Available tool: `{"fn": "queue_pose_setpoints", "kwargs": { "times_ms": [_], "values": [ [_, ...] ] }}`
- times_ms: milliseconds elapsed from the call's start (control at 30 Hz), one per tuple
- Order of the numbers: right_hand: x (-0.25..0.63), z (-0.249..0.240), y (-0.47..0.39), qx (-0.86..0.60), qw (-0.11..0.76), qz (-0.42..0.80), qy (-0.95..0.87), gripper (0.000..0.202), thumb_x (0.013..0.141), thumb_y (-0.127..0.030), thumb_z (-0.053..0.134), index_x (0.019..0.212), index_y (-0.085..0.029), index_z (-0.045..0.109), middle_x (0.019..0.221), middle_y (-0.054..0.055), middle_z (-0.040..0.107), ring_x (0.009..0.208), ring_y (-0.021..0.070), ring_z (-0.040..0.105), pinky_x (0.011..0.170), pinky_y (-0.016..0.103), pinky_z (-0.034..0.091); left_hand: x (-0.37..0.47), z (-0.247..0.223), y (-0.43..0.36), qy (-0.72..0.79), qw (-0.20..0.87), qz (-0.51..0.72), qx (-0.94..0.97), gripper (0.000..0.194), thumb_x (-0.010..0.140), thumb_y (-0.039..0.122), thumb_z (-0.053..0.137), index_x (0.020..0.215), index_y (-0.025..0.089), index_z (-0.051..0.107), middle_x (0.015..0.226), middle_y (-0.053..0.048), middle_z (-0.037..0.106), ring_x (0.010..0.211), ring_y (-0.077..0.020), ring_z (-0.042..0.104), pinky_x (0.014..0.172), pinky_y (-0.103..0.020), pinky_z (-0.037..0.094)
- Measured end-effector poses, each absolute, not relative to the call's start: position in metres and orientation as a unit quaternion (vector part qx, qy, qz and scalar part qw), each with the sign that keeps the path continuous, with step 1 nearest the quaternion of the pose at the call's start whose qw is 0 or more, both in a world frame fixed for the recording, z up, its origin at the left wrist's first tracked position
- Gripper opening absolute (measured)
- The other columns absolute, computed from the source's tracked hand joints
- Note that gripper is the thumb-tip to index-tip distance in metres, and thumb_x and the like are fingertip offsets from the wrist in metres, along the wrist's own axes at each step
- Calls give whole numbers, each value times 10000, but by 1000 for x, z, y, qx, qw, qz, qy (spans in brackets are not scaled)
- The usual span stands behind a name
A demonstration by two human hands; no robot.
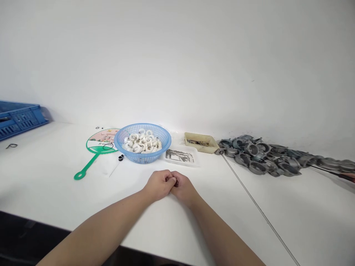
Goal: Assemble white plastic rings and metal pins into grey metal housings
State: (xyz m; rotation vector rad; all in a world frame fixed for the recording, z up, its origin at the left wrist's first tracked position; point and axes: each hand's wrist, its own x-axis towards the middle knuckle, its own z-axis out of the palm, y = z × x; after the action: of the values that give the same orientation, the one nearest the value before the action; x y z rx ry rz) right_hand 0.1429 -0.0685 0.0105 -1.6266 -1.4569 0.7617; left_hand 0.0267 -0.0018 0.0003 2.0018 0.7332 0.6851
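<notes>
My left hand (160,185) and my right hand (183,187) rest together on the white table, meeting in front of me. Both are closed, with fingers curled and the left thumb lying across the join. No object shows in either hand; the inner fingers are partly hidden. Just beyond them sits a shallow clear tray (183,162) holding thin dark strips. Behind and to the left stands a blue plastic basket (142,158) full of white ring-shaped parts (144,142).
Left lie a green-handled fan (90,162), small black pieces (120,158) and a blue crate (23,120). A beige tray (203,147) with thin tools stands behind. Grey metal rings (257,155) are heaped right; a long thin rod (257,207) crosses the table. Another person's hand (350,176) shows far right.
</notes>
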Motion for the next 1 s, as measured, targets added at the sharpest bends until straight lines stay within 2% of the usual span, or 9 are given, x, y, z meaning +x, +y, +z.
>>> {"fn": "queue_pose_setpoints", "kwargs": {
  "times_ms": [333,600,767,1000],
  "values": [
    [142,12,-71,-645,400,305,-575,185,640,-162,542,824,-174,548,799,-4,625,759,158,574,622,232,422,28,-2,-2,302,427,273,807,207,777,305,440,636,183,528,648,17,585,620,-115,523,533,-219,384],
    [138,15,-71,-679,381,247,-577,118,618,-146,503,729,-177,528,733,-21,607,701,138,550,576,218,394,28,-2,-3,302,430,267,808,196,777,297,444,638,189,531,666,13,596,648,-124,537,552,-223,394],
    [134,14,-71,-684,385,249,-567,188,632,-139,474,788,-191,566,797,-17,634,753,151,571,619,230,417,26,-2,-3,305,421,270,810,198,778,297,441,633,190,522,671,16,592,644,-121,527,550,-220,387],
    [136,11,-70,-684,396,249,-560,184,619,-119,460,759,-186,559,780,-11,640,753,154,583,634,234,425,26,1,-5,305,412,270,815,183,772,272,441,631,187,522,652,22,581,619,-113,509,536,-216,367]
  ]
}}
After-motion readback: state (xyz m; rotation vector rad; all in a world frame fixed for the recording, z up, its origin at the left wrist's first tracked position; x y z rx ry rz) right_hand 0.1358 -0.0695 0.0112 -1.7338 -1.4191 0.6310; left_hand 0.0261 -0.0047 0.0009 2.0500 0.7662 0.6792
